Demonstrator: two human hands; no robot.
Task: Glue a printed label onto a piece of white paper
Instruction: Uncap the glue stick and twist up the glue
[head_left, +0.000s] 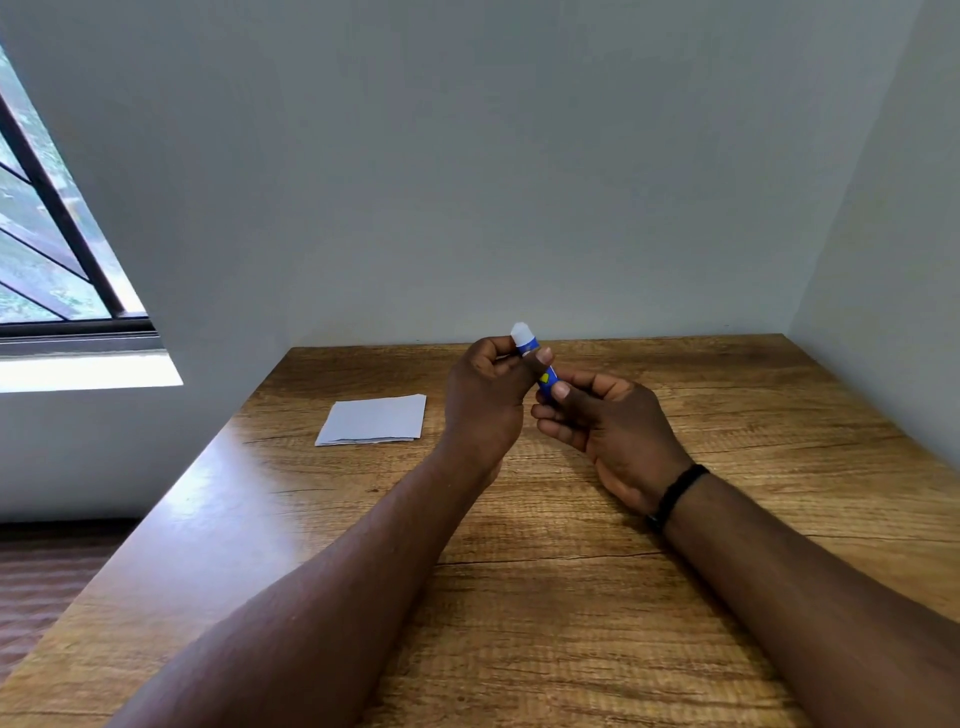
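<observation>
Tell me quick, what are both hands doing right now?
Left hand: pinching the upper end of the glue stick.
Right hand: gripping the glue stick's lower end.

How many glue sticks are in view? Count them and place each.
1: the glue stick, held above the table between the left hand and right hand. Others may be hidden.

Wood-grain table (519, 597), small stack of white paper (374, 418) lying flat left of centre
</observation>
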